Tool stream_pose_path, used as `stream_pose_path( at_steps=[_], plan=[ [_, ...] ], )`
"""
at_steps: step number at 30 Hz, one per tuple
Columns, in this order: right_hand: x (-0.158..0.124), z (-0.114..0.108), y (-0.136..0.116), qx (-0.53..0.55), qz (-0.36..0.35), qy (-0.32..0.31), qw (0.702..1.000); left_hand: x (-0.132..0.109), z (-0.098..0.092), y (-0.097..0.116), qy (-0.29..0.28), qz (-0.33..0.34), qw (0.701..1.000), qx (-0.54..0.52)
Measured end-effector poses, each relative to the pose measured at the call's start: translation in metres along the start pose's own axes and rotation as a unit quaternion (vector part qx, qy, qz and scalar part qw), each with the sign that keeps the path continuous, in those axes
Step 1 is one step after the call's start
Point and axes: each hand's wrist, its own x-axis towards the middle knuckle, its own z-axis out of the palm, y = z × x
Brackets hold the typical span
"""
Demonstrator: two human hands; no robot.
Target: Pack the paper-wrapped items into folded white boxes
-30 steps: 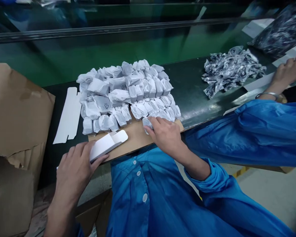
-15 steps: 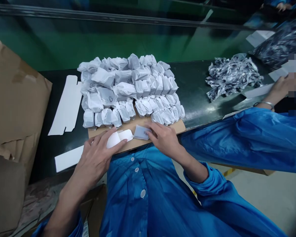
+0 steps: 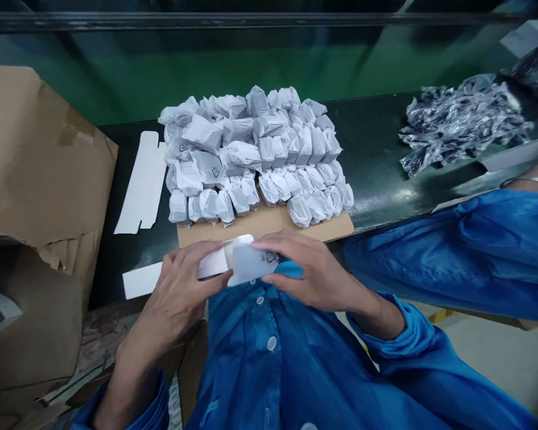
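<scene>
My left hand [image 3: 183,278] is wrapped round a small white carton [image 3: 213,263], with its open end facing right. Between the thumb and fingers of my right hand [image 3: 311,269] is a small item in a frosted plastic bag [image 3: 251,263], printed with a dark symbol. The bag's left edge meets the carton's open end; I cannot tell whether any of it is inside. Behind both hands, rows of similar bagged items [image 3: 246,149] stand on a cardboard sheet [image 3: 269,221].
Flat white carton blanks [image 3: 141,185] lie at the left, beside a large brown cardboard box [image 3: 40,161]. Clear plastic-wrapped dark parts [image 3: 464,122] are heaped on the right of the dark table [image 3: 372,149]. A co-worker's blue sleeve [image 3: 452,254] reaches in from the right.
My right hand has lifted the bagged item off the cardboard and brought it to the carton's open end. My left hand has raised and turned the carton slightly. The camera view has shifted.
</scene>
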Motion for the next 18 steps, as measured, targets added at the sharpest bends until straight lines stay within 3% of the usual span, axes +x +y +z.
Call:
stream_pose_path(
  at_steps=[3,6,11,14,18],
  plan=[
    [0.010,-0.011,-0.003,-0.047,-0.028,-0.120,0.991,0.000,-0.004,0.006,-0.019,0.027,0.999,-0.025],
    [0.019,-0.009,-0.006,-0.126,-0.058,-0.163,0.977,-0.001,-0.005,0.008,-0.035,0.038,0.998,-0.028],
    [0.017,0.017,-0.021,-0.237,-0.131,-0.066,0.961,-0.003,-0.007,0.002,0.016,0.070,0.997,0.008],
    [0.014,0.023,-0.015,-0.158,-0.161,-0.040,0.973,-0.003,-0.011,0.006,0.017,0.042,0.999,0.004],
    [0.015,0.018,0.003,-0.009,-0.098,-0.009,0.995,0.001,-0.013,0.013,-0.009,0.020,1.000,-0.010]
  ],
)
